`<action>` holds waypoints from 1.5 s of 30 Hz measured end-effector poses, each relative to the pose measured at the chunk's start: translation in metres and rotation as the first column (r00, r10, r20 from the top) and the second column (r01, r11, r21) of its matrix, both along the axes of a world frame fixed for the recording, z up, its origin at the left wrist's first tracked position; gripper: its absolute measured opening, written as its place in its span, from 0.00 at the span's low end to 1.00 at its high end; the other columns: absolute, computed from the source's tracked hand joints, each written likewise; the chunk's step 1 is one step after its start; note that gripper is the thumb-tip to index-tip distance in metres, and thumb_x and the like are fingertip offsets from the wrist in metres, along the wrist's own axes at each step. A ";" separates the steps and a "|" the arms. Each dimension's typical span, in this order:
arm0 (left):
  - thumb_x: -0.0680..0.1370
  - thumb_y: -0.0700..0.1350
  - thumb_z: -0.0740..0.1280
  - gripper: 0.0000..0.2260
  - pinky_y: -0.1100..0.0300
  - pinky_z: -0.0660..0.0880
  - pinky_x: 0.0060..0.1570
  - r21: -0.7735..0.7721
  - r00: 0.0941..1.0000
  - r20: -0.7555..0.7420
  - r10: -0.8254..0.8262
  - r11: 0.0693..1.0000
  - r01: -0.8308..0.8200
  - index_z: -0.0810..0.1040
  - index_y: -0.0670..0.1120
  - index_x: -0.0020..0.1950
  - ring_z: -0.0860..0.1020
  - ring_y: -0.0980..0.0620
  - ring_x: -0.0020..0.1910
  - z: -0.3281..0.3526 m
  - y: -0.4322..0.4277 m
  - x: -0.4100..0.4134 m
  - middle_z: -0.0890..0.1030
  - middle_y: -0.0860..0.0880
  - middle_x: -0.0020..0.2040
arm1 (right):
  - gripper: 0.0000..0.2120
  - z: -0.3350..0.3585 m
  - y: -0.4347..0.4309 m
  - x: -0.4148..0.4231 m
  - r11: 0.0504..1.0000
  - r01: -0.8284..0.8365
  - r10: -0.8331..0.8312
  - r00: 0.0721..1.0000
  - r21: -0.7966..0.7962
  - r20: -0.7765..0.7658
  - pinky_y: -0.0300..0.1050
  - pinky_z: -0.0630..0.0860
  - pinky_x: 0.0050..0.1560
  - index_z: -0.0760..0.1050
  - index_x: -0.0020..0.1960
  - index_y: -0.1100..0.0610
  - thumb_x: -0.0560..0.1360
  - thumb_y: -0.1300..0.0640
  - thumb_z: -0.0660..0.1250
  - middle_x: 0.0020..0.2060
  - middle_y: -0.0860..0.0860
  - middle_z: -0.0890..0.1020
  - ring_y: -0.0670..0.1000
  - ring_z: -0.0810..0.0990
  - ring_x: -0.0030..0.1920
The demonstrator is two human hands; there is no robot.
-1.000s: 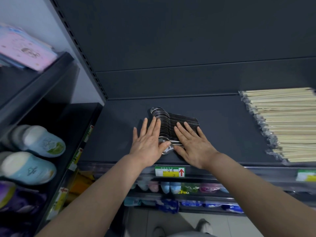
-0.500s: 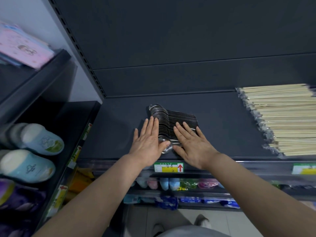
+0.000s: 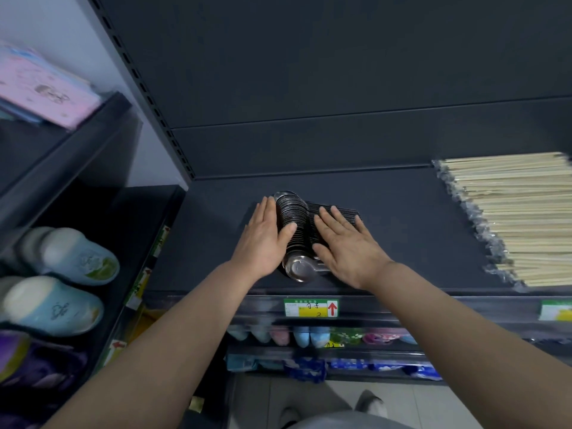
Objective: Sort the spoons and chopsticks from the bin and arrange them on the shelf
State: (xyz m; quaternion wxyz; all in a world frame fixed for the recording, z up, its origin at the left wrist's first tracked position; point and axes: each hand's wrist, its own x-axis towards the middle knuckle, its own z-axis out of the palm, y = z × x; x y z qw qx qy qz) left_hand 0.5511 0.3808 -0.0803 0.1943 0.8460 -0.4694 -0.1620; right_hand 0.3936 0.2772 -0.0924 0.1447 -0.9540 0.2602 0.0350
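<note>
The spoons (image 3: 294,224) lie on the shelf (image 3: 402,230), with the left hand (image 3: 263,239) touching their left side and the right hand (image 3: 346,246) resting on their right. The chopsticks (image 3: 520,218) lie well right of the spoons, and a price tag (image 3: 311,308) sits before the spoons.

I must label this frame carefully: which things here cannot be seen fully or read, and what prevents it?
Head view: the row of shiny metal spoons is partly covered by the flat left hand and right hand; their number is unclear.
The pale wooden chopsticks in clear wrap are cut by the right edge.
The green-and-yellow shelf tag has writing too small to read.
The bin is out of view.
</note>
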 end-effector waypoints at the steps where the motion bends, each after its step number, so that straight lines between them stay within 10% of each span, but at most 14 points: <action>1: 0.83 0.56 0.53 0.32 0.55 0.46 0.76 -0.028 0.999 -0.034 0.013 0.999 -0.014 0.43 0.44 0.80 0.44 0.53 0.79 0.001 -0.004 0.003 0.45 0.48 0.80 | 0.29 0.001 -0.002 0.003 1.000 0.007 -0.007 1.000 0.004 0.005 0.54 0.37 0.76 0.42 0.78 0.53 0.82 0.43 0.45 0.78 0.48 0.41 0.48 0.36 0.76; 14: 0.84 0.48 0.56 0.23 0.58 0.52 0.76 -0.119 0.900 -0.422 0.109 0.978 -0.174 0.59 0.44 0.78 0.58 0.52 0.77 -0.004 -0.060 0.042 0.61 0.47 0.78 | 0.29 0.001 -0.021 0.035 0.999 -0.015 0.015 1.000 0.029 0.008 0.55 0.38 0.75 0.43 0.79 0.53 0.82 0.43 0.45 0.78 0.47 0.43 0.48 0.37 0.76; 32: 0.84 0.47 0.56 0.18 0.60 0.59 0.71 -0.148 0.953 -0.296 0.063 0.983 -0.111 0.68 0.45 0.74 0.66 0.51 0.72 -0.001 -0.064 0.039 0.69 0.46 0.73 | 0.28 -0.001 -0.020 0.035 0.997 0.007 -0.008 1.000 0.081 0.011 0.57 0.42 0.76 0.45 0.79 0.52 0.82 0.45 0.46 0.78 0.48 0.48 0.48 0.42 0.77; 45: 0.79 0.45 0.64 0.10 0.52 0.73 0.60 -0.216 0.999 0.052 -0.004 0.976 0.015 0.81 0.51 0.58 0.77 0.50 0.58 0.017 -0.036 0.025 0.80 0.51 0.58 | 0.19 0.014 -0.001 0.016 0.970 0.163 -0.143 0.982 -0.181 0.120 0.49 0.63 0.67 0.67 0.71 0.51 0.81 0.53 0.55 0.69 0.49 0.71 0.52 0.67 0.69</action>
